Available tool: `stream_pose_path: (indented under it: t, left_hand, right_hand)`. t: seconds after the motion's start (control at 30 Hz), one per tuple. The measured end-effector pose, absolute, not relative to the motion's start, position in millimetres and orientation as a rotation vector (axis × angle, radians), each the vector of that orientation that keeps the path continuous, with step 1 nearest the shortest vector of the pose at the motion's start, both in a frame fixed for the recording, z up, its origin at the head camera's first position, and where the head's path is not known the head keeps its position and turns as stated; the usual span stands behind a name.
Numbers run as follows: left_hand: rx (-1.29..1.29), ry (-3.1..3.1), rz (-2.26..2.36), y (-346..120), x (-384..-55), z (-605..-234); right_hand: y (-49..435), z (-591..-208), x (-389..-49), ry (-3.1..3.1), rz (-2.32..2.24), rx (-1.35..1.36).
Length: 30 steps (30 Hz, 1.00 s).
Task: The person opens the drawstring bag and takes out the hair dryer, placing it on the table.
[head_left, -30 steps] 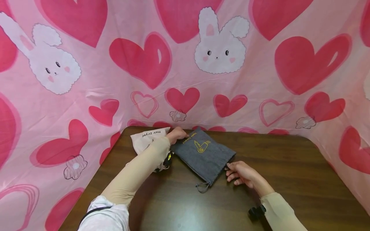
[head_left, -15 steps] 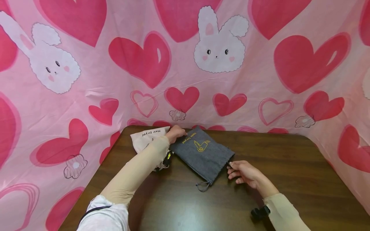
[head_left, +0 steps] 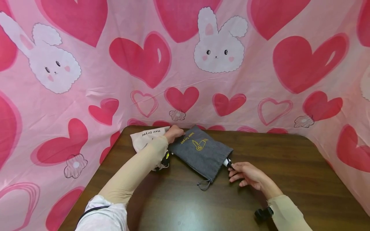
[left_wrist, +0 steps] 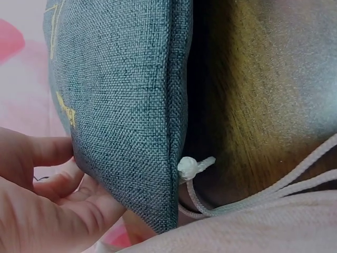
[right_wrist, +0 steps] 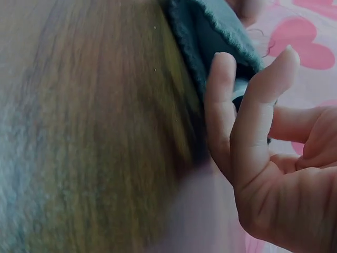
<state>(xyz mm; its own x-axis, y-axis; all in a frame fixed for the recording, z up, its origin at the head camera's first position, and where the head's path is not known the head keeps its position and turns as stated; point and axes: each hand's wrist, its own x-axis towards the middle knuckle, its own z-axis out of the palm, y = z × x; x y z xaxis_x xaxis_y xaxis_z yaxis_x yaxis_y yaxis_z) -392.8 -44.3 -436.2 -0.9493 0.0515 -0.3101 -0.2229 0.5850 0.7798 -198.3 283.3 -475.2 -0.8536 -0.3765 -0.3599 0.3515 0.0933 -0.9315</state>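
A dark grey drawstring bag (head_left: 203, 154) with a yellow hair dryer print lies slantwise on the table, its mouth to the right. My left hand (head_left: 174, 133) pinches the far left corner of its bottom end; in the left wrist view, thumb and fingers (left_wrist: 58, 184) grip the cloth edge. My right hand (head_left: 250, 175) is at the mouth, pinching a black cord-like loop (head_left: 230, 163) on a white piece (head_left: 225, 162) that sticks out. The rest of that white piece is hidden inside the bag. In the right wrist view, my other fingers (right_wrist: 250, 132) hang free in front of the mouth.
A white drawstring bag (head_left: 144, 138) lettered "Hair Dryer" lies at the back left, partly under my left forearm. Its white cords (left_wrist: 295, 174) trail beside the grey bag. The brown wooden table (head_left: 185, 205) meets a pink printed cloth (head_left: 185, 73) behind.
My right hand has moved slightly right with the black loop, and the white piece now shows outside the bag's mouth. The left hand keeps its grip on the bag, shifted slightly left.
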Motion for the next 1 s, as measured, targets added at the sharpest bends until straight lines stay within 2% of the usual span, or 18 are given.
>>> stream_pose_path:
  t: [1.0]
  left_hand:
    - [-0.119, 2.564, 1.18, -45, -381, -428]
  right_hand:
    - [272, -478, -207, 1.994, -1.785, 0.133]
